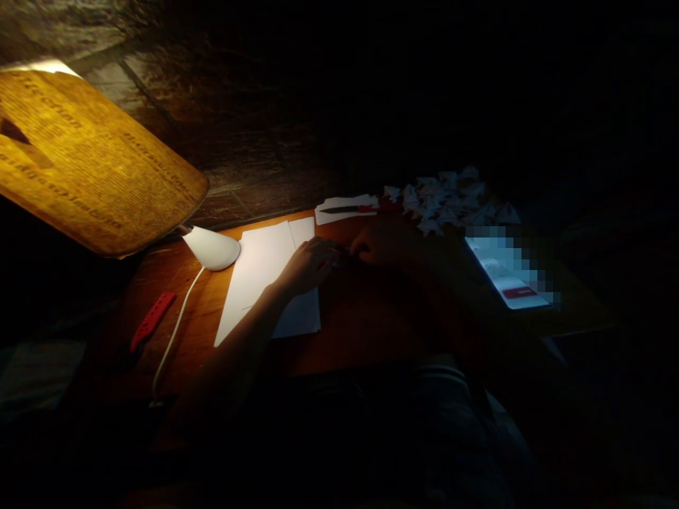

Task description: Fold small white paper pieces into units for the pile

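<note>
Hands [310, 265] curled around small folded paper [339, 259]

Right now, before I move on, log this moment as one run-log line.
left hand: above white paper sheets, held item unclear | right hand: beside it, in shadow | nearby: red-handled knife, folded paper pile

Two bare hands [310, 265], bare forearms [238, 339], dark grey top [440, 403], mostly in shadow

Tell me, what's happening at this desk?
A person at a wooden table works with both hands. Their left hand rests over white paper sheets, and their right hand meets it at something too dark to make out. Behind lie a heap of folded paper pieces and a red-handled knife.
</note>
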Tool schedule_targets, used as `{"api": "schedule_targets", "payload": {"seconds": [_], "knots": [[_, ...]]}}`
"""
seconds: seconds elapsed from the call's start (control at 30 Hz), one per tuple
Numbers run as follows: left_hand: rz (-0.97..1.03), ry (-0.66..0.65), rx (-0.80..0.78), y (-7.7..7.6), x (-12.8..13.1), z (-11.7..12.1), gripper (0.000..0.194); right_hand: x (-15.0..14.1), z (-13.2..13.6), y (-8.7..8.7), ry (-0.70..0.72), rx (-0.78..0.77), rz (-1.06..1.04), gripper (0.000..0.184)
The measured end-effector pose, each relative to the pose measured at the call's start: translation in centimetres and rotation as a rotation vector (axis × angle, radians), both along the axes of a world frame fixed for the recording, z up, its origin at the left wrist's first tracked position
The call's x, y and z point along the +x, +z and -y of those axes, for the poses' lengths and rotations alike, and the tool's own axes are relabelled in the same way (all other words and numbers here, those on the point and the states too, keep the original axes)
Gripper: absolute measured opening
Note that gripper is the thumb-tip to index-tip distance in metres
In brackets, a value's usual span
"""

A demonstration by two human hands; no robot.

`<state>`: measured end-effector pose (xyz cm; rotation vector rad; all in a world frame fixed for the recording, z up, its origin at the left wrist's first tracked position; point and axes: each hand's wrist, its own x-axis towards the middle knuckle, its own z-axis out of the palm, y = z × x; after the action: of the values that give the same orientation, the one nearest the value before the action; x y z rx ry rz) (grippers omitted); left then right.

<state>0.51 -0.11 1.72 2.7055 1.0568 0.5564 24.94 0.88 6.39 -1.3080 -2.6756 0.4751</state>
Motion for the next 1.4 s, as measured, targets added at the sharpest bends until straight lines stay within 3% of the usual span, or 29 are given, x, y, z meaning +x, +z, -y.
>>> {"api": "schedule_targets", "payload": {"seconds": [0.47,1.1,1.4], "knots": [[0.002,0.007,0.014,-0.3,-0.1,-0.1,0.03,-0.1,0.0,-0.2,0.042,0.099,-0.017,0.024],[0.002,0.007,0.034,-0.6,-0.2,-0.2,0.029,-0.5,-0.3,-0.9,0.073,0.099,-0.017,0.031],[0.077,-0.057,0.025,-0.7,-0.4,-0.3,0.037,0.1,-1.5,-2.4,-0.028,0.139,-0.153,0.029]]}}
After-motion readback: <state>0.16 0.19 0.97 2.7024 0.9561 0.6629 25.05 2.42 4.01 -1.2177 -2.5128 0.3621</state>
